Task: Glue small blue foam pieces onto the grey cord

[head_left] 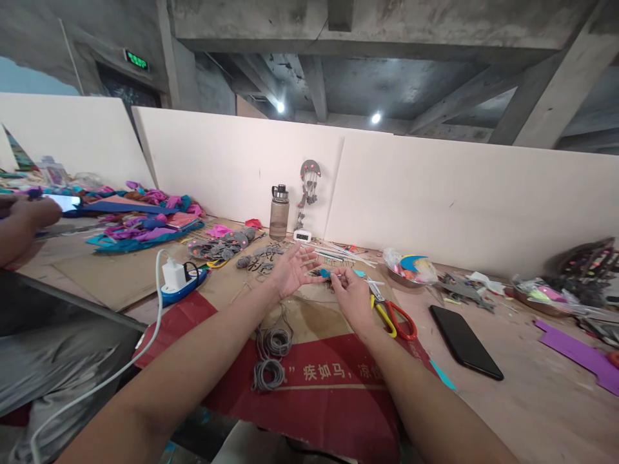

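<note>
Your left hand (291,270) is spread open, palm up, fingers toward the small teal piece (324,273). Your right hand (352,295) pinches that teal piece at its fingertips, just above the cardboard sheet (309,316). The piece is tiny, flat-looking; exact shape too small to tell.

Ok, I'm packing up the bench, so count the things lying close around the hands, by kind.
Wire coils: 2
Scissors: 1
Phone: 1
Power strip: 1
Water bottle: 1
Total: 6
</note>
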Demonstrator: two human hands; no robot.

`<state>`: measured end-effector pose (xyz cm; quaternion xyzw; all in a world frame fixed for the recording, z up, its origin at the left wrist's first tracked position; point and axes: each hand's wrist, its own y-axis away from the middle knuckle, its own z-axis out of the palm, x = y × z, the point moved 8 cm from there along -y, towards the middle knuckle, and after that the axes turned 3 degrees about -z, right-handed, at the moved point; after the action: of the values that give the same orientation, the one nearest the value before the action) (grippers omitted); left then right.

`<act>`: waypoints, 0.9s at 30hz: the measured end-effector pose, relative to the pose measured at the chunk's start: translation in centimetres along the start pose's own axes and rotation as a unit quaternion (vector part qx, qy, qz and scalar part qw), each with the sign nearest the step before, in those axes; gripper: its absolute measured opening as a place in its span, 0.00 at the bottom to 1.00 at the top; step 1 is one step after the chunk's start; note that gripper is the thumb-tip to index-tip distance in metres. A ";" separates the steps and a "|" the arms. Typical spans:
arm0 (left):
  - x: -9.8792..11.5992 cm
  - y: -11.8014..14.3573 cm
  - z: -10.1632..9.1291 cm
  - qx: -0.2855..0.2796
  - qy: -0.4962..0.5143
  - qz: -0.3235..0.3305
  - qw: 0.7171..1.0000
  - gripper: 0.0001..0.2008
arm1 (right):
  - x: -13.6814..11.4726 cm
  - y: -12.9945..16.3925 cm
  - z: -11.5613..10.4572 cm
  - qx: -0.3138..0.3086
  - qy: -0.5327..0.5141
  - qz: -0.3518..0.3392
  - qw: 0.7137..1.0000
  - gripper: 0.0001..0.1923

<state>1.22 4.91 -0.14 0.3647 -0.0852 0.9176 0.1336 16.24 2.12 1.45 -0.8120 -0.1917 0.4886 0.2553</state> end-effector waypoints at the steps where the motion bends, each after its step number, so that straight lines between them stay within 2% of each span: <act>1: 0.0 0.0 0.0 -0.002 0.001 0.000 1.000 0.18 | -0.1 0.0 -0.1 0.006 -0.006 -0.003 1.000 0.11; 17: 0.0 0.0 0.2 -0.011 0.008 -0.001 1.000 0.17 | -0.1 0.0 0.1 -0.010 0.024 -0.021 0.999 0.11; 22: 0.1 0.0 0.3 -0.020 0.010 0.004 1.000 0.17 | -0.5 -0.1 -0.4 0.011 0.002 -0.029 1.000 0.11; 27: 0.3 0.1 0.3 -0.008 -0.008 0.010 1.000 0.18 | -0.3 0.0 0.6 -0.026 0.054 -0.041 0.997 0.08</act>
<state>1.19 4.82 0.23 0.3699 -0.0972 0.9153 0.1263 15.60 2.08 1.47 -0.8349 -0.2234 0.4280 0.2641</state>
